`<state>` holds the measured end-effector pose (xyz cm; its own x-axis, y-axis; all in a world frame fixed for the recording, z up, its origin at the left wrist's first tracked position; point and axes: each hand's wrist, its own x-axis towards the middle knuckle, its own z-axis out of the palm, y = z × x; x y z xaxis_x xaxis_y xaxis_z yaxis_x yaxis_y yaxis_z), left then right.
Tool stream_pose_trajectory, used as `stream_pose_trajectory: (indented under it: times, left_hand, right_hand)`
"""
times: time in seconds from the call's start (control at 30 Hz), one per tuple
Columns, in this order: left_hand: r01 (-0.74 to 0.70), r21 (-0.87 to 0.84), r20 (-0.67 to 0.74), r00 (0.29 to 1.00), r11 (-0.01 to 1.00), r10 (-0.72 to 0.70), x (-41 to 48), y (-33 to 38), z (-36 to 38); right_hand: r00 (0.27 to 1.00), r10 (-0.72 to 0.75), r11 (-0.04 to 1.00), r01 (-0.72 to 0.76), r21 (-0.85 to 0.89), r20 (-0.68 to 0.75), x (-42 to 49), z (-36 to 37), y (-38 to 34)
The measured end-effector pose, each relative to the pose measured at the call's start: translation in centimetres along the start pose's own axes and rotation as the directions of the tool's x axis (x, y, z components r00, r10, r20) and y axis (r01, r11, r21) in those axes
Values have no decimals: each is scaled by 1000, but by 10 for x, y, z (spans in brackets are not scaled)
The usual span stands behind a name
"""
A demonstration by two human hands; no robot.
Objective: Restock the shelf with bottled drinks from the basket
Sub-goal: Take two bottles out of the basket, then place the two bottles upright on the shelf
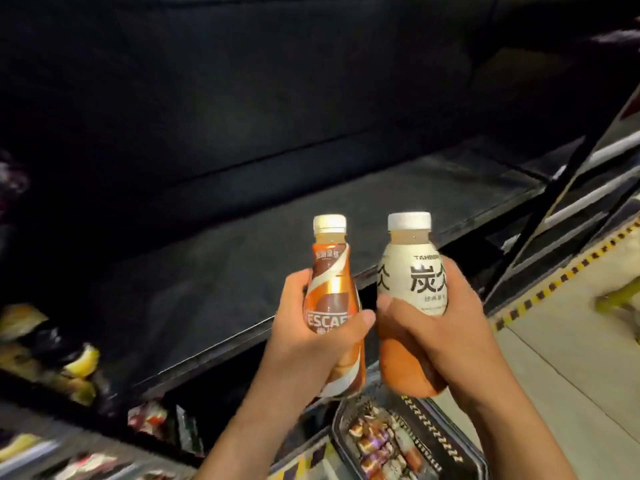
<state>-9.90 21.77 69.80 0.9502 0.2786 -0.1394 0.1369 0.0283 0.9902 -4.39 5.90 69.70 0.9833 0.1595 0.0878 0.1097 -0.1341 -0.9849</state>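
Note:
My left hand (304,344) grips a brown and orange Nescafe bottle (332,289) with a white cap, held upright. Beside it, my right hand (446,327) grips a cream and orange bottle (412,271) with black characters and a white cap, also upright. Both bottles hover in front of a dark bare shelf board (242,271). Below my wrists sits the black basket (446,441) with several more bottles lying in it.
Packaged goods (69,358) fill the lower left shelves. A black shelf upright (540,216) rises at the right. Pale floor tiles with a yellow and black striped line (561,278) lie to the right.

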Motion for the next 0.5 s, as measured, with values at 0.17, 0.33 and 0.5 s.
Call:
stream_pose_trajectory:
  times: [0.17, 0.33, 0.5]
  left_hand:
    - [-140, 53, -308, 940, 989, 150, -61, 31, -96]
    - [-182, 82, -558, 806, 980, 197, -141, 39, -191]
    - [-209, 102, -722, 657, 973, 217, -220, 35, -275]
  right_hand:
    - [947, -106, 994, 98, 44, 304, -20, 87, -54]
    - [813, -226, 974, 182, 135, 537, -70, 190, -105]
    - [659, -298, 955, 206, 215, 690, -141, 283, -136]
